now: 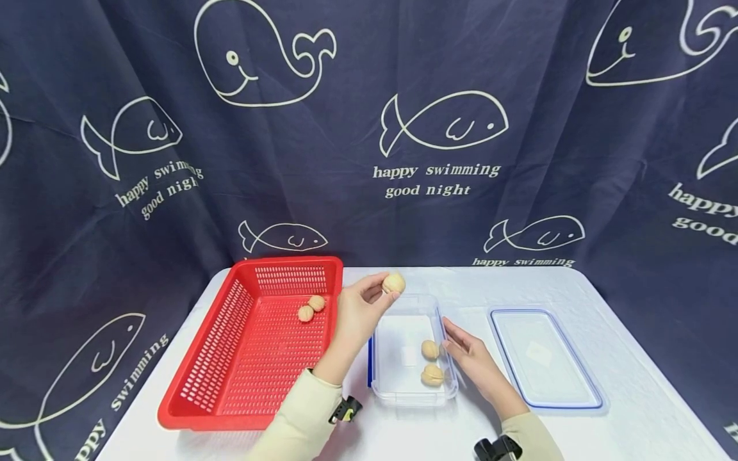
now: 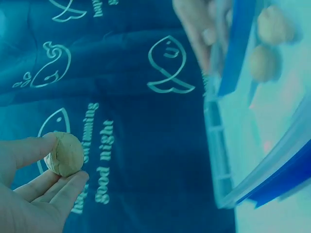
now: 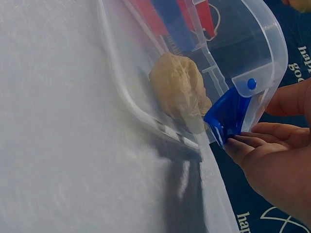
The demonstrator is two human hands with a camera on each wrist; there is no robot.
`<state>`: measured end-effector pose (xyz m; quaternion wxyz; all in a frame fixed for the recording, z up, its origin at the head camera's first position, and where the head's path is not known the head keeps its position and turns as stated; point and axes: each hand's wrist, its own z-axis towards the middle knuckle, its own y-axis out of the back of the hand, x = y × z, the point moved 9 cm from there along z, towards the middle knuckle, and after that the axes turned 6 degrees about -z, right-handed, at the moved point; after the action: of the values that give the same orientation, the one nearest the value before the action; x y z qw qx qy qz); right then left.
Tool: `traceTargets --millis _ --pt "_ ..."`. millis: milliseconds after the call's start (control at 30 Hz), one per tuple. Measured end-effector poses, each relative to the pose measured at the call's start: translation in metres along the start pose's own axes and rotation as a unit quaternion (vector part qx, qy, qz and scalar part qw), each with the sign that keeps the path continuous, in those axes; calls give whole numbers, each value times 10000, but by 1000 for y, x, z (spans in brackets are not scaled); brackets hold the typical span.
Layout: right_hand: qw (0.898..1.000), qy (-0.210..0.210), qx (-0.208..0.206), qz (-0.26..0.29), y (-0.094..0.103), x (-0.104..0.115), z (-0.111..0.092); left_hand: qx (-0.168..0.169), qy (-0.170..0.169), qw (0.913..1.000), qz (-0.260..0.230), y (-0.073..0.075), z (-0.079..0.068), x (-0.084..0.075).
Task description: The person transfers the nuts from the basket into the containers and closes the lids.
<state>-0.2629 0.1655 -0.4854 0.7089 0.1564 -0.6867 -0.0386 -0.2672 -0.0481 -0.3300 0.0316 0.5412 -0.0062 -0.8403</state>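
My left hand (image 1: 360, 314) pinches a walnut (image 1: 394, 283) between thumb and fingertips, raised over the far left part of a clear plastic container (image 1: 403, 398). In the left wrist view that walnut (image 2: 69, 154) shows its seam near the thumb. Two more walnuts (image 1: 431, 375) lie inside the container along its right side. At the container's right wall, my right hand (image 1: 475, 358) holds the side, with fingers by a blue latch (image 3: 228, 112) in the right wrist view. Two walnuts (image 1: 305, 313) sit in a red basket (image 1: 230, 422) to the left.
A clear lid with a blue seal (image 1: 539, 352) lies flat on the white-covered table (image 1: 628, 384), right of the container. Behind the table hangs a dark blue curtain (image 1: 346, 160) printed with whales and fish.
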Motion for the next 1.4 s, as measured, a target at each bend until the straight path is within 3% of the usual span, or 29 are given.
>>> traceTargets --millis 167,567,800,1000,1200,1400 --pt "10000 29 0 -7 1 0 0 67 234 9996 -160 -14 -12 18" --pt "10000 23 -5 -7 1 -1 0 23 567 9974 434 -43 -42 52" --pt "9999 82 -52 -46 1 -1 0 -5 822 9953 502 -52 -56 73" --pt "9999 116 -39 -3 1 -2 1 -38 949 9909 955 -55 -64 89" --pt "9999 142 -56 46 1 -1 1 31 905 9883 1229 -58 -65 97" --pt "9998 168 -57 86 0 -1 1 274 1082 9813 1568 -60 -65 107"
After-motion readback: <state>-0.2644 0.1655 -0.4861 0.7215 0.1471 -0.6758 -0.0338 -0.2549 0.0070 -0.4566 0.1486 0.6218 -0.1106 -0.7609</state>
